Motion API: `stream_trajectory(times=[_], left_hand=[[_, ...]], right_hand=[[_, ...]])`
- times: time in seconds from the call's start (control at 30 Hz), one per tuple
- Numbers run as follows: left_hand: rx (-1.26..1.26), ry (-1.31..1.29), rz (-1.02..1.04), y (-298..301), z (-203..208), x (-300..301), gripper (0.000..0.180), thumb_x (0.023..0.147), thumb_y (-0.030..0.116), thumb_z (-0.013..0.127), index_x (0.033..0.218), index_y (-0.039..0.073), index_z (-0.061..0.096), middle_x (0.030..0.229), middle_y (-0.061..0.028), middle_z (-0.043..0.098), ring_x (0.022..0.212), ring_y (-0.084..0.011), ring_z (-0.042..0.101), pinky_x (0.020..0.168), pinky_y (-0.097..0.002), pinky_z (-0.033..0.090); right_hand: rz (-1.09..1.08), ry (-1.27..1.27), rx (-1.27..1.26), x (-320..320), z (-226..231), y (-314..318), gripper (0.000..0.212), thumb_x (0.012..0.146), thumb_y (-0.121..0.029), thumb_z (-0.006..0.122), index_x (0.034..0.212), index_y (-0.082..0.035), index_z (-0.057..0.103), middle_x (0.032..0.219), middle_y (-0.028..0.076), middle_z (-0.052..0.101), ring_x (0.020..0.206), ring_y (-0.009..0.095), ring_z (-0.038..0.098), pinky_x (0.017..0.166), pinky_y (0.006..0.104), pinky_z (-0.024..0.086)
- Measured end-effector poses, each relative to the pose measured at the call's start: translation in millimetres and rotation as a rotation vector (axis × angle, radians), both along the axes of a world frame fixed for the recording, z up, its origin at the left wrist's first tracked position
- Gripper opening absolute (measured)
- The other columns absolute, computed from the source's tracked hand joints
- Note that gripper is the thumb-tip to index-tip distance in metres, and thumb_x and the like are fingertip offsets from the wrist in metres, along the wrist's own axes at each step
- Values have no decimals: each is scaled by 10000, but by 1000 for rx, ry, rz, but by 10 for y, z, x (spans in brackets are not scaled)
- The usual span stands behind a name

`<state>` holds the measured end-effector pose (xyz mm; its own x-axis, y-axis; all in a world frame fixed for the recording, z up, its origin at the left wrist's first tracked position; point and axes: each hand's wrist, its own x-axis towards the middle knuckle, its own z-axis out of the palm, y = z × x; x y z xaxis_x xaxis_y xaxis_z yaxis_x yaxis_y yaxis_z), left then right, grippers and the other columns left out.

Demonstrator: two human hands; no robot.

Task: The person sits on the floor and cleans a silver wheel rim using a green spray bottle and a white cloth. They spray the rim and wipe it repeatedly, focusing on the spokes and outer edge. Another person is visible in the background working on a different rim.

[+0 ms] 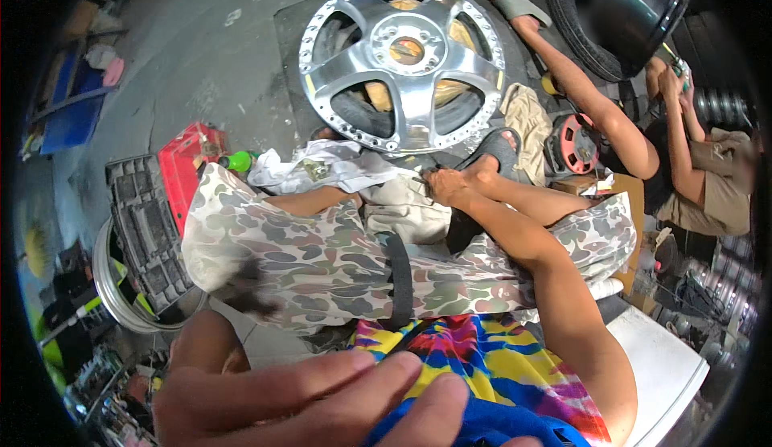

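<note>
My left hand (305,395) is raised large and close in the lower foreground. Its fingers are stretched out toward the right, and nothing shows in them; the thumb is not clearly visible. My right arm reaches forward over my camouflage-patterned shorts, and my right hand (447,186) is closed on a pale cloth (408,210) between my legs, beside my right foot. A whiter crumpled rag (322,165) lies just left of it. Past my feet, a polished five-spoke wheel rim (415,105) lies face up, with small round studs around its edge. Tan material shows through its openings.
At left are a red case (183,165), a green bottle (239,161), a dark plastic tray (143,230) and another rim (112,286). A red reel (577,144) and beige cloth (527,121) lie right. Another person (700,165) sits at far right near a tyre (583,28).
</note>
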<state>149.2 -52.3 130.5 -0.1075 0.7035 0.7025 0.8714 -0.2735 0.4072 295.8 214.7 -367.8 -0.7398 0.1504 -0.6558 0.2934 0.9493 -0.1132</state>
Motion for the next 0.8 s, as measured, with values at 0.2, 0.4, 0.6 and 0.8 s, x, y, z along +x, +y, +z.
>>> stream_trajectory(times=[0.2,0.4,0.6,0.8], left_hand=[[-64,48,-259,217,-33,168,285,944,294,677,1186,151,721,1037,-60,747,879,-210,764,734,-333,628],[-780,202,-510,812,-575,-239,373,923,157,660,1282,61,640,1136,-93,686,964,-291,724,812,-405,595],[-1183,311,-73,1293,-2572,-1065,454,845,410,802,1050,11,736,1006,-195,727,981,-382,724,860,-486,577],[-1121,409,-78,1196,-3315,-1122,423,875,404,795,961,-4,727,908,-201,744,916,-379,745,821,-482,593]], right_hand=[[182,-25,-88,110,206,527,330,918,-282,645,1171,-73,678,1067,192,771,1022,358,749,875,520,584],[-131,110,-197,183,1598,899,393,937,-289,623,1257,-64,654,1111,244,746,1088,413,716,930,512,566],[-391,536,-157,490,969,1995,332,1039,-323,532,1158,-25,613,955,219,729,769,344,709,681,459,569],[-872,647,-632,439,1161,1799,286,1078,-330,463,1098,-64,569,838,51,615,619,143,586,557,287,489]])
